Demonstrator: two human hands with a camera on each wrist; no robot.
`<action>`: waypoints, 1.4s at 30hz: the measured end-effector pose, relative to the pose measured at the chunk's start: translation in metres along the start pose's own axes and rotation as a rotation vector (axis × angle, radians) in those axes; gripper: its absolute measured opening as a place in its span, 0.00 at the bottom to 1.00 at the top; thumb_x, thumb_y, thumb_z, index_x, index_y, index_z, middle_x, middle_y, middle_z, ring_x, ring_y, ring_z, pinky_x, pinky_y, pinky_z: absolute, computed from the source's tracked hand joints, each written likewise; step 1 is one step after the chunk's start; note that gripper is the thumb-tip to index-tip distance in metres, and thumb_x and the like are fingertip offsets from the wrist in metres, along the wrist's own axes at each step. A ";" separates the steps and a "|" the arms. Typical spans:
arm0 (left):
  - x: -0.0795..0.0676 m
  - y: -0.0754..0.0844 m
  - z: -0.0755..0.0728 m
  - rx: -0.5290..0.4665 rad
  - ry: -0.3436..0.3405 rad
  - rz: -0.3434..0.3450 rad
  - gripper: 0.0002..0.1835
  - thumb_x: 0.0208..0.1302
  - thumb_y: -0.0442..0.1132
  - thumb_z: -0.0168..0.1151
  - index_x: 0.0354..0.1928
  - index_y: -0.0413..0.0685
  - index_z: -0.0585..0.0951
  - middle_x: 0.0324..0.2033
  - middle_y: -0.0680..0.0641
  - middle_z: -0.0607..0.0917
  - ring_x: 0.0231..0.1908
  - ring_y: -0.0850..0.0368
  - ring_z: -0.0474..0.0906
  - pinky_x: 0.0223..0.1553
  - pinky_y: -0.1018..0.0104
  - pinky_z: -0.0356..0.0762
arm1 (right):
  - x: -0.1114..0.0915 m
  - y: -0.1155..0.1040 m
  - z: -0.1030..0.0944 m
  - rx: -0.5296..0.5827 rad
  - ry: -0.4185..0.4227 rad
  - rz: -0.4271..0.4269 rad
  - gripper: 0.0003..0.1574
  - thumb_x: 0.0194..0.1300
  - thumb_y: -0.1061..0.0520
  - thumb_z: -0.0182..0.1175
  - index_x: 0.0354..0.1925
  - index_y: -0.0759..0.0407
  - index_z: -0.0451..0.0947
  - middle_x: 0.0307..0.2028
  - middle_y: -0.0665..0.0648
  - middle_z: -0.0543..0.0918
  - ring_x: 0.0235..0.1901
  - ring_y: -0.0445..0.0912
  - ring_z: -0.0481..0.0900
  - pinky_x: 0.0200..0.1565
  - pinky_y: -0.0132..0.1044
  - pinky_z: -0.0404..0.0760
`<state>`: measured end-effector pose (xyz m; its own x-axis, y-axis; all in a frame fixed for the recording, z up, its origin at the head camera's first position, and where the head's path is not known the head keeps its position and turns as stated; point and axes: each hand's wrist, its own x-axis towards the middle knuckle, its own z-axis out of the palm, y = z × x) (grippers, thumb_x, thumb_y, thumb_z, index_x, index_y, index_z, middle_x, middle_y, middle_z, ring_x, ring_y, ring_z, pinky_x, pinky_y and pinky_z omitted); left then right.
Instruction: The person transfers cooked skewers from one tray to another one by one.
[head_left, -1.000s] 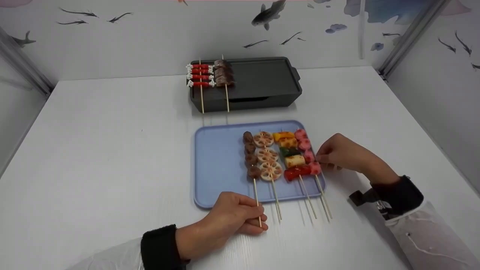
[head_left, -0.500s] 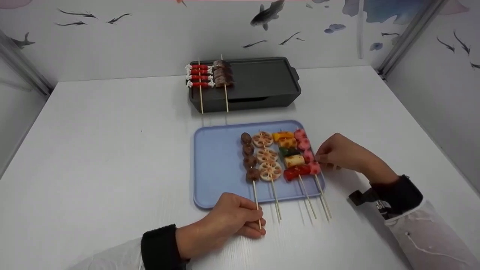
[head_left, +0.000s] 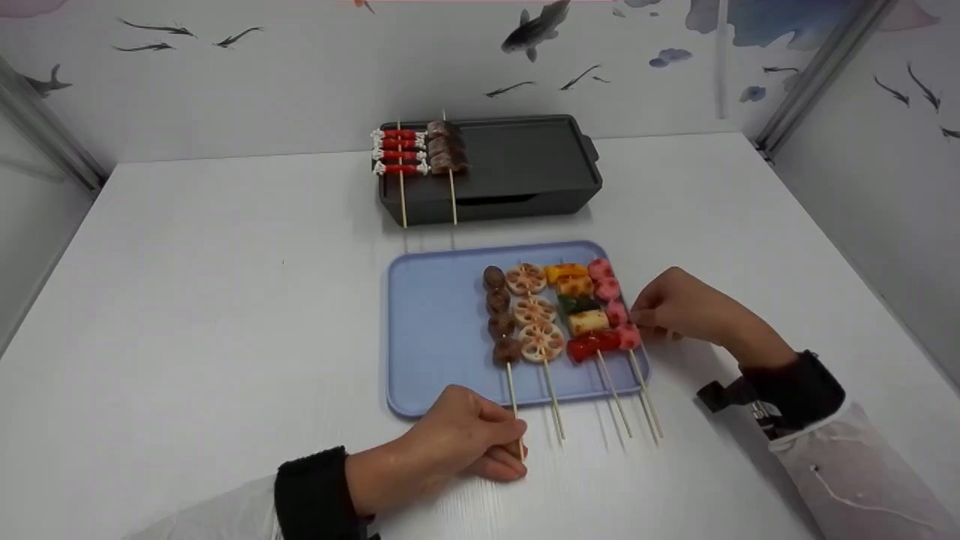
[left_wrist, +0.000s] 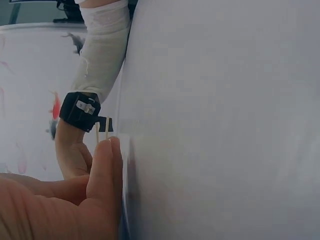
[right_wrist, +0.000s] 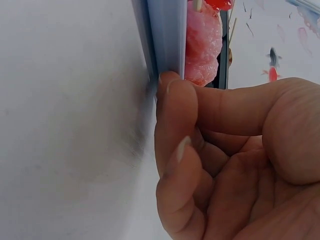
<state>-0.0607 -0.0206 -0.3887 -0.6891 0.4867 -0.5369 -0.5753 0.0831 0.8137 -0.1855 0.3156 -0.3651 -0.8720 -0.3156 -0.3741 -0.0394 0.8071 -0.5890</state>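
Note:
My left hand (head_left: pixel 461 435) pinches the lower stick of a skewer of brown meatballs (head_left: pixel 501 325) between thumb and fingers. Its meatballs lie over the blue tray (head_left: pixel 435 322), left of a lotus root skewer (head_left: pixel 541 341). In the left wrist view my left hand (left_wrist: pixel 75 205) hides most of the stick. At the tray's right edge, the curled fingers and thumb of my right hand (head_left: pixel 679 307) hold the rim, beside a skewer of pink pieces (head_left: pixel 609 289). The right wrist view has the right hand's (right_wrist: pixel 215 135) fingertips against the tray rim (right_wrist: pixel 170 40).
Left of the pink skewer lies a mixed vegetable skewer (head_left: pixel 589 322). Behind the tray stands a black grill (head_left: pixel 525 161), bearing a red-and-white skewer (head_left: pixel 401 154) and a dark meat skewer (head_left: pixel 446 146) on its left. Several sticks overhang the tray's front edge.
My left hand and the meatball skewer have shifted slightly toward me and a touch left. The right hand and the tray stay where they were.

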 end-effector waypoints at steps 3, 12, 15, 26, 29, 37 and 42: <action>-0.004 0.005 -0.005 0.089 0.011 0.058 0.10 0.75 0.31 0.63 0.49 0.28 0.87 0.31 0.40 0.90 0.27 0.57 0.89 0.34 0.64 0.90 | 0.001 -0.001 0.000 0.000 -0.003 0.015 0.11 0.73 0.57 0.64 0.36 0.62 0.89 0.22 0.51 0.79 0.25 0.45 0.74 0.27 0.36 0.75; -0.017 0.029 -0.022 0.333 0.179 0.319 0.09 0.72 0.29 0.59 0.44 0.34 0.89 0.27 0.41 0.88 0.22 0.56 0.85 0.29 0.63 0.88 | 0.002 -0.003 0.000 0.009 -0.008 0.010 0.12 0.73 0.57 0.64 0.34 0.62 0.88 0.21 0.51 0.78 0.24 0.45 0.73 0.26 0.36 0.73; -0.018 0.041 -0.027 0.449 0.276 0.414 0.11 0.71 0.30 0.58 0.41 0.40 0.90 0.28 0.42 0.88 0.23 0.57 0.82 0.29 0.65 0.82 | 0.004 -0.004 0.000 0.012 -0.013 0.016 0.12 0.73 0.57 0.63 0.35 0.63 0.88 0.21 0.50 0.78 0.24 0.45 0.73 0.26 0.36 0.73; 0.030 0.104 -0.032 0.447 0.510 0.581 0.11 0.69 0.30 0.56 0.48 0.44 0.84 0.42 0.46 0.83 0.36 0.52 0.76 0.35 0.61 0.73 | 0.000 0.003 -0.003 -0.005 -0.005 0.012 0.11 0.73 0.57 0.65 0.36 0.63 0.89 0.22 0.51 0.78 0.25 0.46 0.74 0.26 0.37 0.75; 0.046 0.124 -0.036 0.468 0.531 0.551 0.20 0.68 0.27 0.52 0.60 0.43 0.80 0.55 0.44 0.80 0.49 0.51 0.76 0.42 0.61 0.73 | 0.000 0.005 -0.003 -0.002 -0.011 0.012 0.11 0.73 0.57 0.64 0.36 0.63 0.89 0.22 0.51 0.79 0.25 0.46 0.74 0.27 0.37 0.76; 0.072 0.158 -0.055 0.313 0.539 0.345 0.32 0.71 0.28 0.48 0.77 0.40 0.64 0.76 0.43 0.64 0.42 0.50 0.66 0.36 0.62 0.63 | 0.001 0.004 0.000 -0.003 -0.009 -0.002 0.11 0.73 0.57 0.65 0.36 0.62 0.89 0.22 0.51 0.80 0.25 0.46 0.74 0.27 0.37 0.74; 0.075 0.168 -0.066 0.006 0.465 0.253 0.35 0.72 0.32 0.55 0.78 0.38 0.58 0.77 0.42 0.60 0.68 0.45 0.68 0.61 0.61 0.74 | 0.002 0.002 -0.001 -0.016 -0.003 -0.029 0.11 0.73 0.57 0.65 0.35 0.62 0.89 0.22 0.51 0.81 0.25 0.46 0.75 0.28 0.37 0.74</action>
<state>-0.2384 -0.0273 -0.3066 -0.9295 0.0550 -0.3647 -0.3643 0.0183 0.9311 -0.1875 0.3167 -0.3665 -0.8690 -0.3403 -0.3592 -0.0722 0.8055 -0.5882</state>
